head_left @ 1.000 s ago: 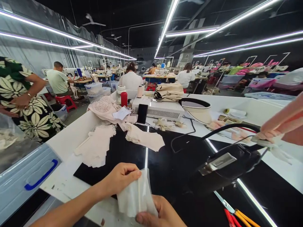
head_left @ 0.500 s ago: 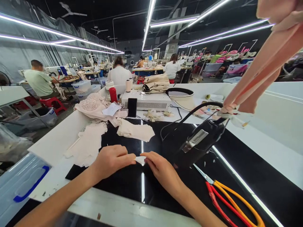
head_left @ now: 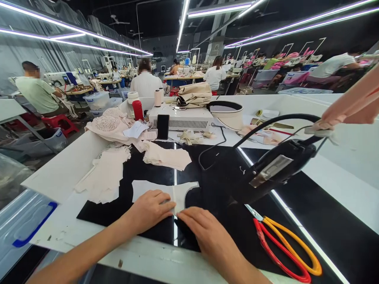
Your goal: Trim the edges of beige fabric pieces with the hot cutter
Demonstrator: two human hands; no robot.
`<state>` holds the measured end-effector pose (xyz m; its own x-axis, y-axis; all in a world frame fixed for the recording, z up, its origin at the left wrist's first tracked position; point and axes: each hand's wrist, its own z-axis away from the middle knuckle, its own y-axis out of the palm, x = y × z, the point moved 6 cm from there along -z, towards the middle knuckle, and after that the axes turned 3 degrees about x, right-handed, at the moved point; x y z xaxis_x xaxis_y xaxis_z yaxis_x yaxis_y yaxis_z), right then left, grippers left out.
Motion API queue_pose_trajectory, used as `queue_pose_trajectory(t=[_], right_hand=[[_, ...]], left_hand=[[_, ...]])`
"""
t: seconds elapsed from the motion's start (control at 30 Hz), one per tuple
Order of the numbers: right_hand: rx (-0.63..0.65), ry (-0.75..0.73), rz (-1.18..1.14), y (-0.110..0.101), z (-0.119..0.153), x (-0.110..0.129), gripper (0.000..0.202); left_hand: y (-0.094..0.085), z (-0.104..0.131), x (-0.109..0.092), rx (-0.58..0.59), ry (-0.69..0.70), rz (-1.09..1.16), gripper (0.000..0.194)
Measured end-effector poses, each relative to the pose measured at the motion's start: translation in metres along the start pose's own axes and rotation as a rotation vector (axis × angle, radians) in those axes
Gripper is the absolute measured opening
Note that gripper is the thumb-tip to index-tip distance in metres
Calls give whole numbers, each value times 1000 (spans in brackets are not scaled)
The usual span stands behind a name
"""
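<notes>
Cut piece (head_left: 145, 188) on panel (head_left: 217, 185), scissors (head_left: 260, 218) to its right, phone (head_left: 162, 127) behind, cloth stack (head_left: 103, 173) left

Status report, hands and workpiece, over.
Left hand pressed on white fabric piece. Right hand at its near edge. Fabric flat on black panel. Scissors off to the right, clear of both hands.

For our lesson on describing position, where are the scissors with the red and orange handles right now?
In the head view, the scissors lie at the lower right on the black surface, to the right of the right hand.
</notes>
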<state>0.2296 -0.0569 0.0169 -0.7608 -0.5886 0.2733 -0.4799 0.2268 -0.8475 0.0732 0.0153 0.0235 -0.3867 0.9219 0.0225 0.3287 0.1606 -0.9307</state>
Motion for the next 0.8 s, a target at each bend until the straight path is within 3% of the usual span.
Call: queue_pose_trajectory(t=[0.2, 0.3, 0.37, 0.47, 0.6, 0.8], right_hand=[[35, -170, -250, 19, 23, 48, 39], [127, -206, -336, 12, 22, 56, 43], [179, -172, -359, 1, 21, 53, 56], [29, -116, -329, -29, 23, 41, 62], [-266, -2, -238, -70, 35, 21, 39], [-529, 468, -161, -99, 48, -24, 19]], left_hand=[[0, 0, -2, 1, 0, 3, 15], [0, 1, -3, 12, -10, 16, 15], [1, 1, -5, 35, -22, 31, 17], [1, 0, -8, 58, -32, 49, 17], [-4, -4, -12, 25, 10, 74, 12], [-3, -14, -23, 44, 167, 155, 4]])
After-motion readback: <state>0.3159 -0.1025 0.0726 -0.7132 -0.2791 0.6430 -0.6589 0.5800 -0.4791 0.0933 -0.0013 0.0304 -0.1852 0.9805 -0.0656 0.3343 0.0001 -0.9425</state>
